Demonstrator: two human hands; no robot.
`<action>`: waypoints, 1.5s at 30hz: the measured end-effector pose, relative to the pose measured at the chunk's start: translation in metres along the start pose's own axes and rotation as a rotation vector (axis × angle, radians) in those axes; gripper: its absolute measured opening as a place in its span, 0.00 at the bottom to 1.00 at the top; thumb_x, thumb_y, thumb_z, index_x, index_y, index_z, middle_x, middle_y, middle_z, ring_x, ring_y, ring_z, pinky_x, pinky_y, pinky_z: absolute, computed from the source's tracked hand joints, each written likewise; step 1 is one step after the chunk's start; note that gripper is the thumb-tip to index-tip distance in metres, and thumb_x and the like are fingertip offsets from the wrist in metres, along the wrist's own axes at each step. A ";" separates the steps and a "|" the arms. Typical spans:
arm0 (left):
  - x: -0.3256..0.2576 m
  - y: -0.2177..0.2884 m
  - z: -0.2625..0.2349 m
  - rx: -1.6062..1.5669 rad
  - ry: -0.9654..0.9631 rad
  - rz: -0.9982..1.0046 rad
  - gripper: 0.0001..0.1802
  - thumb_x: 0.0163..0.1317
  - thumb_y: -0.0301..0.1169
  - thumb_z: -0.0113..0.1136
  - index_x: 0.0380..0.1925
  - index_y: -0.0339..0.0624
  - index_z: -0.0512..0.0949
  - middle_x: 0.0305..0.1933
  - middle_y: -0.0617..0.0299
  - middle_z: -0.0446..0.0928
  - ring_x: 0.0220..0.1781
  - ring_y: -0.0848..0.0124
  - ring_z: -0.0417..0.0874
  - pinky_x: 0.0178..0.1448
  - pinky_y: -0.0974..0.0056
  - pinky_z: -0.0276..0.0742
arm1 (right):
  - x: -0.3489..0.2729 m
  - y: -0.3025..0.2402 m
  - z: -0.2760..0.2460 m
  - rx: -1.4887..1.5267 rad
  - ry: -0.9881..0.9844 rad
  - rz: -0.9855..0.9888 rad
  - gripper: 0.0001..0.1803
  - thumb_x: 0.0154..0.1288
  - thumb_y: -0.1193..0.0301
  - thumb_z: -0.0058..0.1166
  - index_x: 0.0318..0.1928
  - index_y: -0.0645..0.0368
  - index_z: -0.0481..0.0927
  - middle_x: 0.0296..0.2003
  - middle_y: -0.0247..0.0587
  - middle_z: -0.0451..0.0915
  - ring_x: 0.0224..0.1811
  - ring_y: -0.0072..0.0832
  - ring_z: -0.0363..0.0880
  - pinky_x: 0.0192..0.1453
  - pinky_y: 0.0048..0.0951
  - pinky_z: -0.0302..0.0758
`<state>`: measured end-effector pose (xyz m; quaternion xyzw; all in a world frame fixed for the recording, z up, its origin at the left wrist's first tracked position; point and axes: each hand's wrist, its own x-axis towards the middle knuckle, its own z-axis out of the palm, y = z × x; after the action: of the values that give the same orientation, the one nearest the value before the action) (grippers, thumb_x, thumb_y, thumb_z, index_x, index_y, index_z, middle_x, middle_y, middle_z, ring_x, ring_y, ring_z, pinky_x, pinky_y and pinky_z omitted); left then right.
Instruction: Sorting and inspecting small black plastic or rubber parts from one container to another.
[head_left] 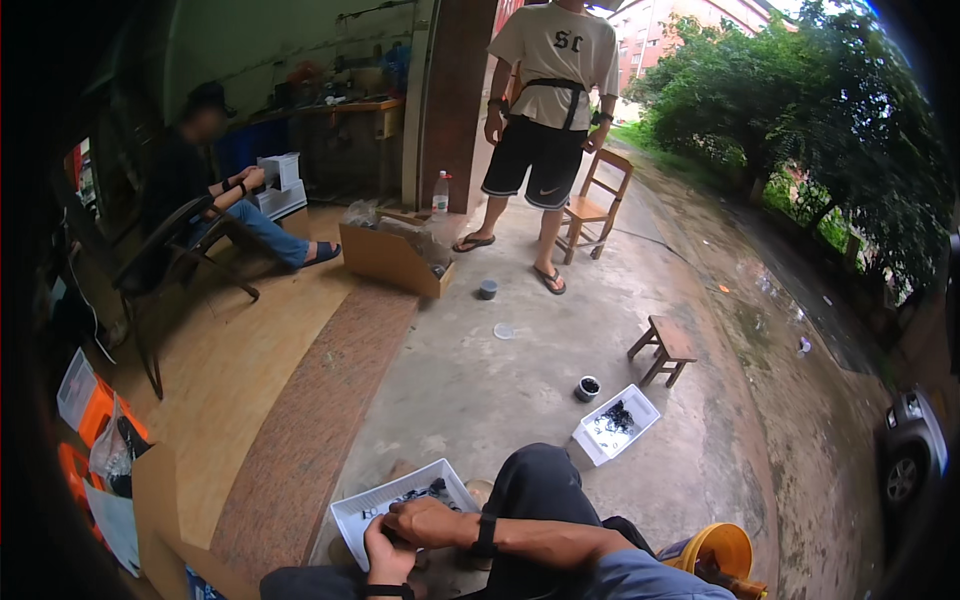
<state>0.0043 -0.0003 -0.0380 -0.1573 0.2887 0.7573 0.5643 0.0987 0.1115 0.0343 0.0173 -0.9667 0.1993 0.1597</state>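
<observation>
Low in frame, centre-left: white rectangular tray (349, 532), plastic-looking, small dark pieces (438, 490) heaped inside at its right end. Your left hand (383, 552) and right hand (430, 522) meet over tray's near side, fingers curled inward, close together; cannot tell what they pinch. Right of centre, on grey concrete: second tray (594, 456), round tub (588, 387), wooden stool (672, 338).

- green trees (755, 95), upper right of the frame
- wooden chair (588, 208) beside a standing person (548, 85), upper middle
- low wooden stool (672, 337), right of centre
- yellow bucket (728, 542), lower right
- car (916, 437), right edge
</observation>
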 end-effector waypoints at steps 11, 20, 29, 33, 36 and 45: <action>-0.005 0.002 0.008 0.013 -0.025 0.040 0.17 0.66 0.39 0.45 0.44 0.40 0.77 0.49 0.57 0.80 0.55 0.62 0.80 0.61 0.56 0.74 | 0.001 -0.003 -0.004 0.094 0.048 0.051 0.07 0.54 0.71 0.56 0.33 0.61 0.79 0.28 0.48 0.79 0.30 0.46 0.81 0.32 0.41 0.77; -0.002 -0.001 0.007 0.022 -0.035 0.003 0.16 0.65 0.38 0.48 0.43 0.41 0.78 0.49 0.58 0.80 0.56 0.60 0.79 0.62 0.54 0.74 | -0.003 0.001 -0.006 0.079 -0.001 0.014 0.07 0.56 0.71 0.54 0.33 0.61 0.80 0.29 0.51 0.80 0.31 0.48 0.81 0.35 0.44 0.77; 0.000 0.005 0.001 0.020 -0.116 -0.041 0.18 0.66 0.40 0.46 0.45 0.42 0.78 0.51 0.56 0.80 0.56 0.60 0.80 0.61 0.53 0.75 | 0.002 -0.004 -0.006 0.121 -0.029 0.010 0.08 0.56 0.73 0.54 0.36 0.62 0.76 0.29 0.48 0.78 0.32 0.46 0.80 0.34 0.42 0.76; -0.002 0.005 0.002 0.025 -0.115 -0.029 0.18 0.66 0.40 0.45 0.46 0.42 0.78 0.52 0.56 0.80 0.57 0.60 0.79 0.62 0.54 0.74 | 0.002 -0.005 -0.009 0.142 -0.039 0.029 0.08 0.55 0.73 0.55 0.36 0.62 0.76 0.29 0.48 0.78 0.33 0.46 0.80 0.35 0.41 0.76; 0.004 0.002 0.004 0.020 -0.109 -0.025 0.18 0.67 0.41 0.45 0.46 0.42 0.77 0.52 0.56 0.80 0.57 0.60 0.79 0.63 0.54 0.73 | 0.000 -0.001 -0.012 0.116 -0.037 0.030 0.09 0.54 0.73 0.55 0.36 0.62 0.76 0.29 0.48 0.78 0.33 0.46 0.80 0.35 0.41 0.76; 0.002 0.004 0.001 0.014 -0.099 -0.005 0.20 0.68 0.43 0.44 0.48 0.42 0.76 0.52 0.56 0.79 0.58 0.60 0.79 0.64 0.54 0.73 | 0.004 -0.013 -0.024 0.107 -0.063 0.084 0.10 0.54 0.74 0.55 0.38 0.62 0.77 0.30 0.49 0.79 0.33 0.46 0.80 0.35 0.42 0.75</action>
<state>0.0001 0.0012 -0.0377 -0.1164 0.2656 0.7606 0.5808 0.1038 0.1092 0.0615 -0.0083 -0.9591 0.2563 0.1196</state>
